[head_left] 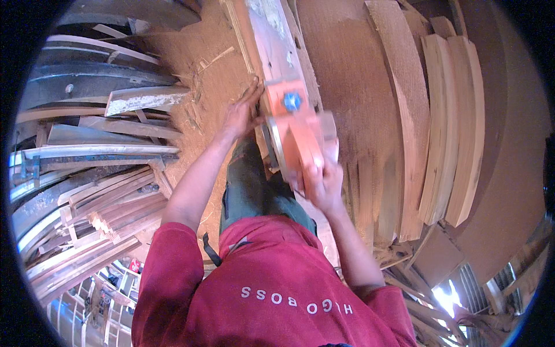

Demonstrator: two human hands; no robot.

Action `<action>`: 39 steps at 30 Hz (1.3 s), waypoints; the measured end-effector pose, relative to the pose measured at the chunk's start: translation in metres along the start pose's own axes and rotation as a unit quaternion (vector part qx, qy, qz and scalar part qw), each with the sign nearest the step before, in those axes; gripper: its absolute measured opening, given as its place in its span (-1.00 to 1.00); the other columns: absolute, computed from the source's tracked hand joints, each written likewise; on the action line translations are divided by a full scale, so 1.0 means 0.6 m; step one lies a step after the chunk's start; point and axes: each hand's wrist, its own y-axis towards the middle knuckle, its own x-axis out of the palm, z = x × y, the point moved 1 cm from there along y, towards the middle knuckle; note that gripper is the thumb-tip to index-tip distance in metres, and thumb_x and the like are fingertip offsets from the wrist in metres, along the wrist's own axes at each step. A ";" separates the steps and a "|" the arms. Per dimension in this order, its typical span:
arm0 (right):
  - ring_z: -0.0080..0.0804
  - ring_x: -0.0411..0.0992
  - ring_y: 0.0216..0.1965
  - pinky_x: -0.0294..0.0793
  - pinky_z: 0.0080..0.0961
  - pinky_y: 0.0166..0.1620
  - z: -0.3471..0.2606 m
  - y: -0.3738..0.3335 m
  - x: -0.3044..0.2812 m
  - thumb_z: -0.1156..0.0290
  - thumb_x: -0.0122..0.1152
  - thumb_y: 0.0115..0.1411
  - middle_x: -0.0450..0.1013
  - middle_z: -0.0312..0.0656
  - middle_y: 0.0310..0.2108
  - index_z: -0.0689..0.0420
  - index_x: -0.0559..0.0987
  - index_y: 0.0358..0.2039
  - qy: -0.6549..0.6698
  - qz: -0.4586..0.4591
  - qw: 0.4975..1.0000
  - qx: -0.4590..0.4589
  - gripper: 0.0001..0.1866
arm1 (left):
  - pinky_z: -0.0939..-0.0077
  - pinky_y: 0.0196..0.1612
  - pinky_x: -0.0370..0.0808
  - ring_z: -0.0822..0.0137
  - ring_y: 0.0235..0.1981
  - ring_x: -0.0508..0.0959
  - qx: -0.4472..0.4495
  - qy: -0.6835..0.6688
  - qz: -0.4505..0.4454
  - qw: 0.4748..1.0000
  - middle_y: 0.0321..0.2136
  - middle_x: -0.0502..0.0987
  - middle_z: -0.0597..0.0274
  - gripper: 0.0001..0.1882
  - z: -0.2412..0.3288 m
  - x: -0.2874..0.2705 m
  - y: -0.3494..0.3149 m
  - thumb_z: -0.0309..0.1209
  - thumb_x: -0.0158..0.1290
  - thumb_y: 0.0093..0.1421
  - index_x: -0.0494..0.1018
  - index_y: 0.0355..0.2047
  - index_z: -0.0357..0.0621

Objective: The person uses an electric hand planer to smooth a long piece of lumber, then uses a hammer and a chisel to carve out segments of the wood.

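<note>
An orange electric planer [300,136] with a blue front knob [292,102] rests on the near end of a long wooden board [276,43]. My right hand [324,184] is wrapped round the planer's rear handle, slightly blurred. My left hand [244,111] lies at the board's left edge, beside the front of the planer. Its fingers point away from me and look stretched out; their tips rest against the edge, and the underside of this hand is hidden. The board's pale upper face shows whitish patches and dark marks ahead of the planer.
Several loose planks [454,133] lie side by side on the brown surface at right. Stacked timber and boards [110,144] fill the left side. Sawdust and wood shavings [199,87] cover the ground left of the board. Offcuts [416,289] are heaped at the lower right.
</note>
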 end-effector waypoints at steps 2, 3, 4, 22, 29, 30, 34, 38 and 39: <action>-0.49 0.37 -0.64 0.34 -0.42 -0.55 -0.066 0.098 0.022 -0.08 0.01 0.34 0.35 -0.20 -0.73 0.26 0.51 -0.41 -0.020 0.065 0.995 -0.069 -0.44 | -0.02 0.27 0.33 0.06 0.30 0.32 -0.028 -0.004 -0.039 0.999 0.43 0.05 0.23 0.07 -0.002 -0.002 -0.007 -0.11 0.38 -0.06 0.06 0.42 0.12; -0.51 0.35 -0.62 0.33 -0.41 -0.54 -0.082 0.155 0.033 -0.04 0.00 0.36 0.35 -0.18 -0.72 0.28 0.51 -0.43 -0.042 0.113 0.980 -0.159 -0.45 | -0.05 0.27 0.31 0.07 0.31 0.32 -0.054 -0.008 -0.080 0.995 0.43 0.07 0.21 0.06 -0.009 0.002 -0.004 -0.12 0.38 -0.06 0.06 0.41 0.12; -0.52 0.34 -0.60 0.33 -0.41 -0.53 -0.109 0.207 0.041 -0.03 0.00 0.36 0.35 -0.15 -0.71 0.29 0.50 -0.45 -0.057 0.120 0.968 -0.213 -0.45 | -0.01 0.25 0.32 0.08 0.33 0.28 -0.024 -0.049 -0.029 0.998 0.44 0.02 0.20 0.06 -0.044 0.033 -0.006 -0.09 0.38 -0.06 0.07 0.41 0.15; -0.26 0.50 -0.38 0.46 -0.28 -0.30 0.021 -0.036 -0.010 -0.07 0.03 0.32 0.52 0.01 -0.44 0.33 0.52 -0.14 -0.043 -0.013 0.999 -0.010 -0.41 | -0.10 0.23 0.34 0.11 0.32 0.31 -0.030 -0.065 -0.023 0.997 0.47 -0.10 0.42 0.10 -0.020 0.019 0.004 -0.04 0.41 -0.13 0.10 0.41 0.18; -0.38 0.52 -0.46 0.49 -0.36 -0.35 0.112 -0.156 -0.020 -0.10 0.06 0.31 0.52 -0.16 -0.51 0.28 0.57 -0.17 -0.015 -0.006 0.999 -0.035 -0.42 | -0.05 0.25 0.34 0.10 0.32 0.29 -0.010 -0.075 0.023 0.997 0.46 -0.06 0.34 0.10 0.000 0.008 0.007 -0.11 0.41 -0.11 0.08 0.41 0.15; -0.40 0.51 -0.49 0.48 -0.37 -0.38 0.090 -0.123 -0.017 -0.09 0.06 0.31 0.50 -0.18 -0.54 0.28 0.57 -0.20 0.001 -0.015 1.000 -0.005 -0.43 | -0.05 0.25 0.34 0.09 0.32 0.30 -0.017 -0.077 0.005 0.997 0.47 -0.06 0.33 0.09 0.003 0.004 0.005 -0.12 0.41 -0.11 0.09 0.41 0.15; -0.50 0.44 -0.57 0.41 -0.41 -0.49 -0.046 0.058 0.018 -0.01 0.04 0.34 0.44 -0.23 -0.64 0.28 0.54 -0.41 -0.011 0.035 0.999 -0.016 -0.48 | -0.01 0.23 0.36 0.09 0.33 0.28 -0.031 -0.042 -0.031 0.998 0.46 -0.02 0.28 0.06 -0.022 0.008 0.005 -0.13 0.41 -0.11 0.13 0.39 0.11; -0.57 0.42 -0.49 0.42 -0.39 -0.42 -0.128 0.256 0.039 0.02 0.01 0.37 0.48 -0.13 -0.60 0.32 0.57 -0.44 -0.096 0.104 0.971 -0.193 -0.46 | -0.04 0.23 0.35 0.14 0.38 0.20 -0.023 0.001 -0.029 0.999 0.45 0.00 0.23 0.03 -0.045 0.050 0.003 -0.06 0.39 -0.09 0.16 0.37 0.10; -0.57 0.42 -0.46 0.42 -0.38 -0.39 -0.156 0.298 0.041 0.01 0.01 0.37 0.49 -0.10 -0.58 0.32 0.59 -0.40 -0.127 0.100 0.964 -0.210 -0.46 | -0.05 0.23 0.34 0.16 0.40 0.17 -0.021 -0.009 -0.004 1.000 0.46 -0.01 0.23 0.03 -0.049 0.054 0.002 -0.04 0.38 -0.09 0.16 0.37 0.10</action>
